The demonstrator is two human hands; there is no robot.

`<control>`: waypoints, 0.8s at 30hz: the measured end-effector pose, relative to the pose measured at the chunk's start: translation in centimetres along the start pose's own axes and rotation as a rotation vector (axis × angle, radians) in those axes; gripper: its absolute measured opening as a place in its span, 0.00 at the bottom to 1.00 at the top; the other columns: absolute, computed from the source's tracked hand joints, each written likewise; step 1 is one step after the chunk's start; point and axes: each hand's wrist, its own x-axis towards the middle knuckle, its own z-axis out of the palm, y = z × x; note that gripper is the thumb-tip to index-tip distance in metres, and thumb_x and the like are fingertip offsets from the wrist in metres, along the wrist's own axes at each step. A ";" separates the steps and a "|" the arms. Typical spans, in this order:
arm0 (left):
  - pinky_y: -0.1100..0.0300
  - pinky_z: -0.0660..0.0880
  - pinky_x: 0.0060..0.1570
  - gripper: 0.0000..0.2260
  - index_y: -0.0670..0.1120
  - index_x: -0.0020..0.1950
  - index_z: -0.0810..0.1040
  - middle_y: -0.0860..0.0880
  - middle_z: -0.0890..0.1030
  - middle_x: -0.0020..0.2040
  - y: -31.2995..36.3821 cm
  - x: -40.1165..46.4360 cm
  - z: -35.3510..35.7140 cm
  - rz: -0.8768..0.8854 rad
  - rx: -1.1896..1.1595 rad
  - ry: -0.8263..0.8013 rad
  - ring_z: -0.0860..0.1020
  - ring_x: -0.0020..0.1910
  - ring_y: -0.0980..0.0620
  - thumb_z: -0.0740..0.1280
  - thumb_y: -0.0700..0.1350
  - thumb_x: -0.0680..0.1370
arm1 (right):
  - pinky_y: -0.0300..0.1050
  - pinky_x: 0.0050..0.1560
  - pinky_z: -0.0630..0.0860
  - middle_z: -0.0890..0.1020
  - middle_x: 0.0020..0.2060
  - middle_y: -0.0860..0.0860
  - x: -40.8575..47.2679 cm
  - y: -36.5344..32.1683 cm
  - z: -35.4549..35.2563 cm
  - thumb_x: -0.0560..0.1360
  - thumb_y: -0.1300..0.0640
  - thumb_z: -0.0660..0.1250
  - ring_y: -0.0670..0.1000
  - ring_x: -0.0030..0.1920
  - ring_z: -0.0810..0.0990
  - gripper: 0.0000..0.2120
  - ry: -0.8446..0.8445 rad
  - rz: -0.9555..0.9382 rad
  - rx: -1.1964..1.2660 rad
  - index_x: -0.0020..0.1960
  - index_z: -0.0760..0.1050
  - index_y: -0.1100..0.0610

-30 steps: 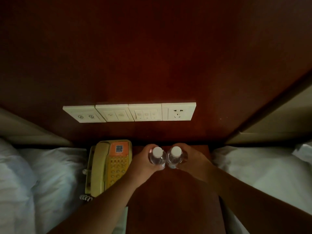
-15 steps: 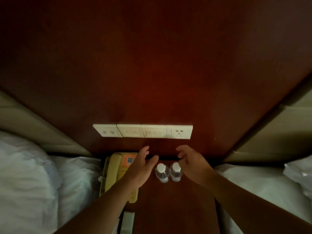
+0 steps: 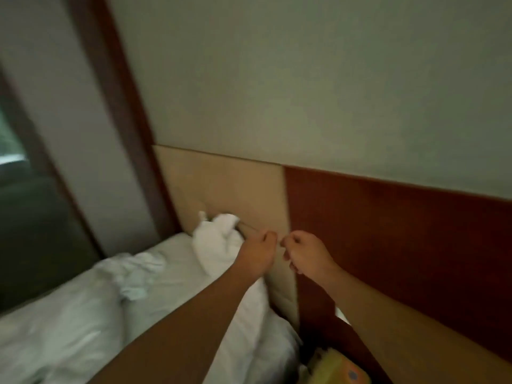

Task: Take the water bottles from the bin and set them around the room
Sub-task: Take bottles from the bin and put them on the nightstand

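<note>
No water bottle and no bin is in view; the blurred head view has swung left and up to the wall beside the bed. My left hand and my right hand hang side by side in mid-air in front of the headboard. Both have loosely curled fingers and nothing in them. Only a small gap separates the two hands.
A bed with rumpled white sheets and a white pillow fills the lower left. Behind it are a beige headboard panel and a dark red wood panel. A corner of the yellow telephone shows at the bottom. A dark window is at far left.
Both hands let go of the two bottles on the nightstand and drew back with fingers curling. The view then swung left and up, so bottles, nightstand and switches left the frame.
</note>
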 end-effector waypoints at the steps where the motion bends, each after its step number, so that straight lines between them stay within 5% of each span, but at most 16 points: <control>1: 0.55 0.75 0.40 0.15 0.51 0.36 0.71 0.49 0.76 0.34 0.4 -0.8 -4.1 0.002 0.032 0.074 0.75 0.34 0.50 0.57 0.47 0.83 | 0.40 0.28 0.71 0.83 0.33 0.54 0.4 -3.2 2.3 0.78 0.53 0.60 0.49 0.26 0.76 0.12 -0.042 -0.046 0.003 0.43 0.80 0.57; 7: 0.60 0.70 0.29 0.17 0.47 0.32 0.70 0.46 0.74 0.28 -1.1 -11.5 -28.3 -0.089 0.068 0.542 0.73 0.28 0.47 0.57 0.46 0.81 | 0.37 0.21 0.68 0.81 0.26 0.49 -4.6 -21.7 19.0 0.77 0.55 0.61 0.47 0.20 0.75 0.12 -0.338 -0.274 0.099 0.37 0.78 0.55; 10: 0.57 0.70 0.32 0.18 0.46 0.31 0.70 0.46 0.74 0.24 -4.0 -20.8 -38.6 -0.134 0.085 0.737 0.73 0.25 0.47 0.56 0.48 0.81 | 0.34 0.18 0.65 0.81 0.23 0.50 -11.7 -29.4 28.5 0.77 0.56 0.60 0.47 0.17 0.73 0.14 -0.474 -0.370 0.143 0.35 0.76 0.55; 13: 0.62 0.70 0.26 0.17 0.45 0.34 0.70 0.46 0.72 0.26 -7.4 -32.1 -47.3 -0.220 0.096 0.907 0.72 0.23 0.50 0.56 0.49 0.81 | 0.35 0.19 0.65 0.80 0.21 0.47 -20.9 -35.9 38.1 0.76 0.54 0.60 0.47 0.19 0.74 0.11 -0.662 -0.385 0.200 0.39 0.78 0.55; 24: 0.59 0.67 0.28 0.16 0.44 0.36 0.70 0.45 0.72 0.29 -14.0 -75.6 -65.5 -0.529 0.078 1.517 0.71 0.25 0.49 0.56 0.47 0.82 | 0.38 0.27 0.69 0.82 0.28 0.49 -60.6 -49.9 64.3 0.80 0.51 0.59 0.49 0.25 0.75 0.14 -1.257 -0.332 0.290 0.43 0.79 0.56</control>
